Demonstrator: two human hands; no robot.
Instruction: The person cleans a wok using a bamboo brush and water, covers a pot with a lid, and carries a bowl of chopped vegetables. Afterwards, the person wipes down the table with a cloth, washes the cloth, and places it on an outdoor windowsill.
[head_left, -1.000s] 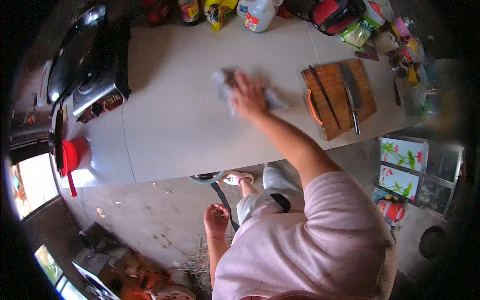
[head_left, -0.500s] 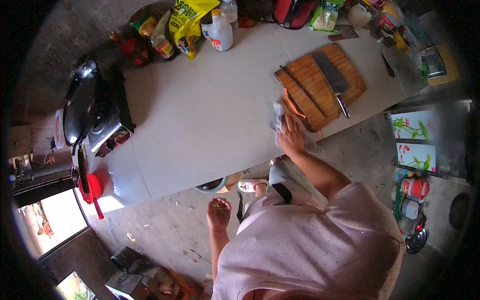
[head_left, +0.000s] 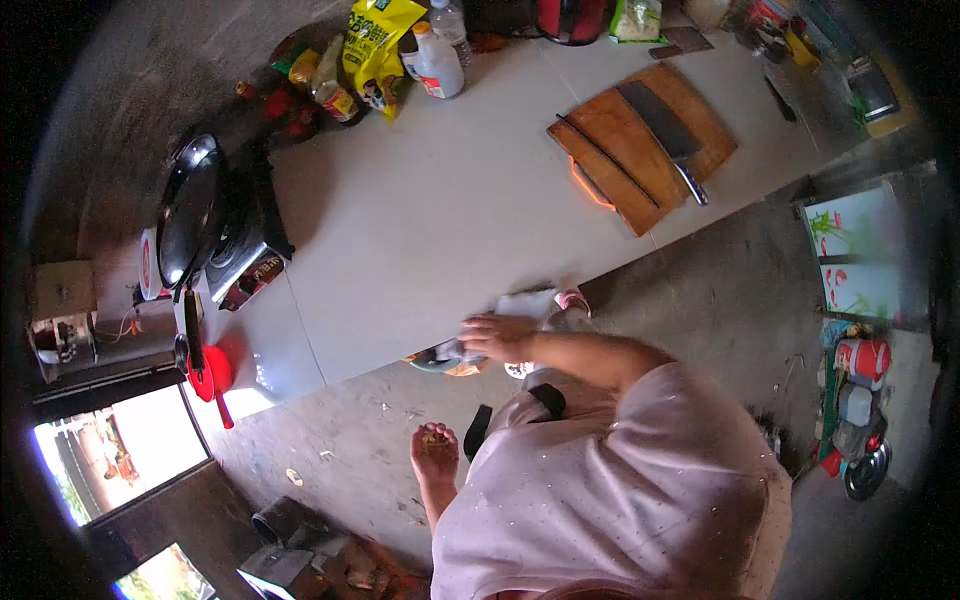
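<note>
My right hand (head_left: 497, 338) is at the front edge of the pale table (head_left: 400, 220), fingers pressed on a crumpled greyish-white cloth (head_left: 452, 350). Part of the cloth hangs by the edge, above a round basin (head_left: 428, 358) that is mostly hidden below. Away from the table, my left hand (head_left: 435, 458) is held palm up with its fingers curled in. Small yellowish-green scraps (head_left: 434, 440) show inside it, too small to name exactly.
A wooden cutting board (head_left: 640, 150) bears a cleaver (head_left: 660, 125) and a thin dark stick, with an orange-handled tool beside it. A wok (head_left: 190, 215) rests at the stove on the left, near a red ladle-like item (head_left: 210, 375). Bottles and a yellow bag (head_left: 375, 50) line the back.
My right hand has swept left with the cloth, from beside the cutting board to the table's front edge. My left hand stays curled, nearly in place. The view has shifted slightly.
</note>
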